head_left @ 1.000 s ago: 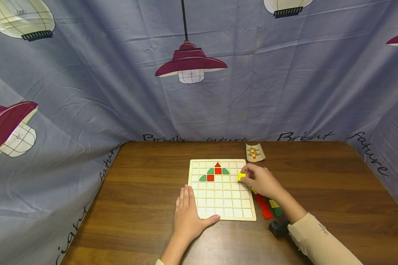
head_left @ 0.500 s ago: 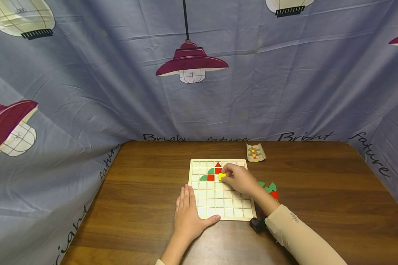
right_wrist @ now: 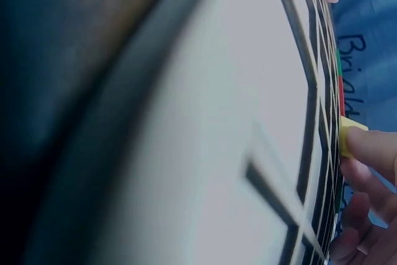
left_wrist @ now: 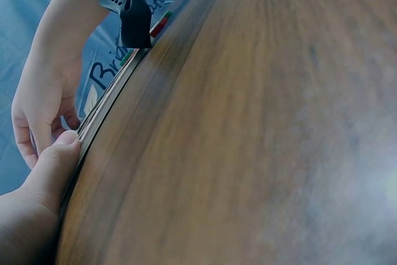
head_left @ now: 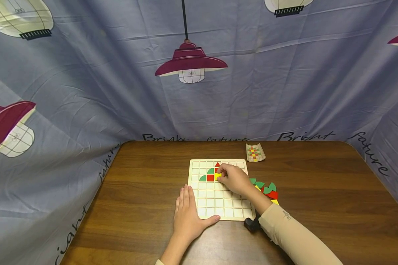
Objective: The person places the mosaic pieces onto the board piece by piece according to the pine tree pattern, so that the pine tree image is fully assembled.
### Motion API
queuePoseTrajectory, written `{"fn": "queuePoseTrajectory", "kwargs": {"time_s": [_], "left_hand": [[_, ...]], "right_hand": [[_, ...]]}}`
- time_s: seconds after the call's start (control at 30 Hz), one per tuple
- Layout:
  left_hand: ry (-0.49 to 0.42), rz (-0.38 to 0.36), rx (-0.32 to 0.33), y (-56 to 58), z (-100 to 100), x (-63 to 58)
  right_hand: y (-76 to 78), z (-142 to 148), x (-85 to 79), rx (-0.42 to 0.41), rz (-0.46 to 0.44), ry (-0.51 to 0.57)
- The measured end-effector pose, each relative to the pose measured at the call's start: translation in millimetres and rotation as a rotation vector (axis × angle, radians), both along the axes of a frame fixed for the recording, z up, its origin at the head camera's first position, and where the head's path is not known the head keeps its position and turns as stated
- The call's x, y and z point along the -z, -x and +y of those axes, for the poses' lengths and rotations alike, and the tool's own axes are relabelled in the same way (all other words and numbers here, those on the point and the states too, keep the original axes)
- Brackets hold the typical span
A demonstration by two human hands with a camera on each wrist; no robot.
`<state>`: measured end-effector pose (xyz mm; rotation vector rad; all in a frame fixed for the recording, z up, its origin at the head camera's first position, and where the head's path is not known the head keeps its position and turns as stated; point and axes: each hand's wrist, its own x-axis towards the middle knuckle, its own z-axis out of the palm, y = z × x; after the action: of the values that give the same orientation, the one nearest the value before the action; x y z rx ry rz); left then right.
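Observation:
In the head view, my right hand (head_left: 235,179) pinches a yellow square tile (head_left: 217,177) at the gridded white board (head_left: 225,212). The tile sits just right of a red square tile (head_left: 210,178); whether it is fully down in its cell I cannot tell. A red triangle tile (head_left: 217,165) and green quarter-circle tiles (head_left: 210,171) lie in cells around it. My fingers partly cover another red square above. Thumb and finger press the yellow tile's edge in the right wrist view. My left hand (head_left: 187,219) rests at the board's lower left corner, fingers straight, thumb along the near edge.
Loose green, red and yellow tiles (head_left: 272,187) lie right of the board, partly behind my right forearm. A small pattern card (head_left: 256,153) stands beyond the board's far right corner. A black device (head_left: 252,224) hangs under my right wrist. Printed cloth (head_left: 199,110) borders the table.
My right hand has carried the yellow square tile leftward from the board's right side to beside the red square. More of the loose tiles show now. My left hand has stayed put.

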<state>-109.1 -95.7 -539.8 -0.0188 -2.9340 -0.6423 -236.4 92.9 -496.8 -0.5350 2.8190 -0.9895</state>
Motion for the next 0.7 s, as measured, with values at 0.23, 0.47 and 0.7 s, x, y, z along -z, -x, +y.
{"fn": "queuePoseTrajectory", "kwargs": {"time_s": [0.23, 0.47, 0.7], "left_hand": [[0.001, -0.011, 0.001, -0.4, 0.5, -2.2], [0.006, -0.005, 0.000, -0.8, 0.7, -2.5], [0.005, -0.013, 0.000, -0.9, 1.2, -2.5]], "right_hand": [[0.5, 1.1, 3.4, 0.009, 0.028, -0.002], [-0.1, 1.9, 5.9, -0.009, 0.055, 0.004], [-1.2, 1.7, 6.7, -0.001, 0.054, -0.021]]}}
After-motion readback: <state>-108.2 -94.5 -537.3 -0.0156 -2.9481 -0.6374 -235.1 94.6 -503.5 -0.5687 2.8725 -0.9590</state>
